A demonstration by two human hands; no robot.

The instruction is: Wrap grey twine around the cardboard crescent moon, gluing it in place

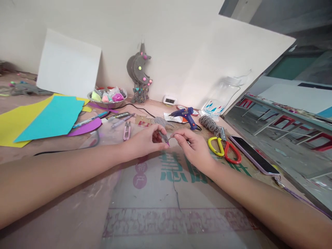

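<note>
My left hand (145, 140) is closed, thumb and fingers pinching a small grey piece (164, 137) with a purple tip at its lower end. Just to its right, my right hand (193, 148) is closed too, thumb and forefinger pressed together on a thin grey yarn end. A loose strand of grey yarn (176, 193) trails down over the printed plastic sheet (145, 221) below my hands. Beyond them lies a flat grey coil (160, 121). A blue glue gun (190, 119) rests behind my right hand, and pink thread snips (127, 131) lie behind my left wrist.
Scissors with yellow and red handles (232, 152), a phone (255, 155) and a grey yarn bundle (209, 124) lie at right. Coloured sheets (52, 119) and a metal bowl (107, 103) stand left. A grey moon ornament (140, 69), clock (169, 100) and jug (220, 97) line the back.
</note>
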